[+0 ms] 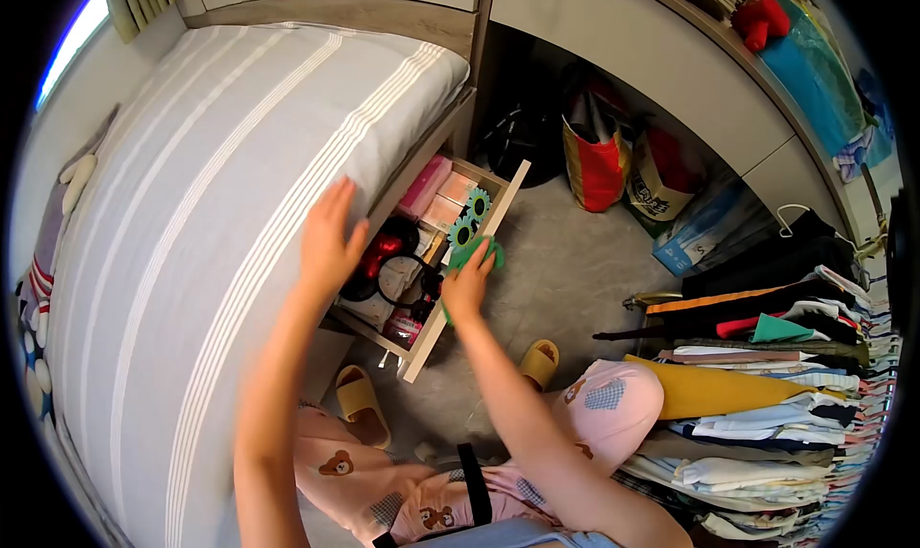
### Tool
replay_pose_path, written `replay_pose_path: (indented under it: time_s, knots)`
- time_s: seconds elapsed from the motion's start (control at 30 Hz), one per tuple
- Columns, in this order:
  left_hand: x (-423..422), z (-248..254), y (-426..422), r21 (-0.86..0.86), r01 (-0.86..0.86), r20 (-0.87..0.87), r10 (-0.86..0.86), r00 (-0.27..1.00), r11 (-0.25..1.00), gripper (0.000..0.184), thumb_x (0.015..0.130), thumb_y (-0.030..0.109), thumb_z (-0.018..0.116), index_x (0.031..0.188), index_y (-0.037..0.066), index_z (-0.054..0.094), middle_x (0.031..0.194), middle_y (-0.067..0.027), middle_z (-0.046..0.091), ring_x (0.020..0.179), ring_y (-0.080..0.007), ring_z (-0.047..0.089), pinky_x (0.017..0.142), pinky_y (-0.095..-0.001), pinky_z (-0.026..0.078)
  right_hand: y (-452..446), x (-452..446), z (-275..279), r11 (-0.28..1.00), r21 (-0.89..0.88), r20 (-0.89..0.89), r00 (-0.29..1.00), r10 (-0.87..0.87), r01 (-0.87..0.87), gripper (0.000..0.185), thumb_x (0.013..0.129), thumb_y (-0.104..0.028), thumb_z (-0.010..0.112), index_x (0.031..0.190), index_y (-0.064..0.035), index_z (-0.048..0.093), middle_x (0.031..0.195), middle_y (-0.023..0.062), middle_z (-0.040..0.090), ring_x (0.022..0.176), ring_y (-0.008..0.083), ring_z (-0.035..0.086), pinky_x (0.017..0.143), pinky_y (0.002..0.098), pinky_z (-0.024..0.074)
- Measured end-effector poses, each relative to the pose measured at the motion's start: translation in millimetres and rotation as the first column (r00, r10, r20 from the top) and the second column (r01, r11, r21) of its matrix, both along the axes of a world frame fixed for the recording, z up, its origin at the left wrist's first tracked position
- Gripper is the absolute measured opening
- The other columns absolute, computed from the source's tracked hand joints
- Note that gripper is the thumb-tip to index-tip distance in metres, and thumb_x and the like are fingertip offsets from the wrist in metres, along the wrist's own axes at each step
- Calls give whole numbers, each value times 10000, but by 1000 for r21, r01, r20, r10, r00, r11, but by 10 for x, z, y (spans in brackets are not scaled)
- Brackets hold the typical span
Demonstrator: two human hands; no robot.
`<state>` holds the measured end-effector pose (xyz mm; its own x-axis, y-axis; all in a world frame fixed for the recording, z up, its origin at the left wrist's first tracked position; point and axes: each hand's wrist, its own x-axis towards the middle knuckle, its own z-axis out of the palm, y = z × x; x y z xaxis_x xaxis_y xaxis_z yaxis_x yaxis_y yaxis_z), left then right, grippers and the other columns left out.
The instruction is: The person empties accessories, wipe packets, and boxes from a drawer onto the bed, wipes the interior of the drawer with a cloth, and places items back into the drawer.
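The right hand (470,282) is closed around a green item (462,255) at the top edge of the drawer's front board, with green showing above the fingers and a little more below them. The fingers are bent in close, pinching it; how far the thumb wraps round cannot be told. The item looks light and soft, likely to bend or fold under a squeeze and unlikely to break; a loose pinch near its middle should be enough, though a dangling edge could catch on the board.

Just beyond those fingertips, inside the open drawer (423,356), lie flower-shaped glasses (462,230), which seem light but stiff, with thin parts that could snap; the bridge or a rim looks the safest hold. Between the two hands are a shiny red piece (387,245) and black loops, with a pink box (425,189) farther up from the fingers.

The left hand (331,237) is over the edge of the bed (220,165), slightly blurred, its fingers spread and nothing seen in them; whether they touch the sheet cannot be told.

Toward the body from the right fingers, yellow slippers (364,409) are on the floor. Well apart, beyond the drawer, stand bags (596,170), and off to the right hang clothes (738,395).
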<state>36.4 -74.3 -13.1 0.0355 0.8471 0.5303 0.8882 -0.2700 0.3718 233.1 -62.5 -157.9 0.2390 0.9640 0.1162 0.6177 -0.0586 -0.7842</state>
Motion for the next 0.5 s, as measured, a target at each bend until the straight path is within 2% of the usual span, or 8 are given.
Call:
replay_pose_path:
  time_s: [0.1,0.17,0.23,0.3,0.37,0.5]
  knots:
    - [246,-119,-471,-121,172,-7,-174,985,978,523,742,103,594,1237,14,452,1239,-193,483,1153,-351,445,984,-419,338,500,171,23,997,-69,21,1000,-18,19,802,734,-47,540,1391,-30,80,1351,351,176,1112,486,414,913,439,395]
    - [347,-270,-670,-351,340,134,-312,940,872,554,733,118,620,1241,0,434,1200,-205,500,1105,-357,474,938,-400,385,912,315,29,998,-56,31,999,-30,32,818,727,-57,549,1391,-45,70,1343,353,194,1030,480,484,854,450,439]
    - [415,-401,-779,-484,399,125,-390,912,778,541,754,172,619,1229,-7,432,1174,-202,516,1053,-356,508,908,-402,400,1286,450,60,989,-138,66,997,-51,60,844,727,-70,561,1393,-70,41,1277,343,291,996,461,514,836,440,461]
    - [446,-582,-892,-556,339,14,-399,917,759,510,777,215,594,1216,-1,452,1165,-191,529,1054,-344,515,904,-395,404,1616,557,42,981,-177,112,992,-64,83,886,722,-85,580,1395,-75,4,1242,335,327,981,450,526,831,436,467]
    - [435,-639,-914,-629,317,1,-406,914,710,489,787,244,579,1200,5,475,1162,-182,539,1057,-329,521,904,-392,405,1905,643,77,969,-214,142,986,-91,120,904,723,-105,596,1394,-73,-9,1224,330,345,970,430,539,821,432,474]
    - [365,-651,-898,-678,230,-65,-369,927,699,460,779,239,583,1171,12,504,1168,-167,544,1046,-308,535,897,-390,414,2151,646,186,945,-276,208,971,-120,176,908,717,-124,630,1394,-82,27,1185,300,380,932,395,569,798,410,488]
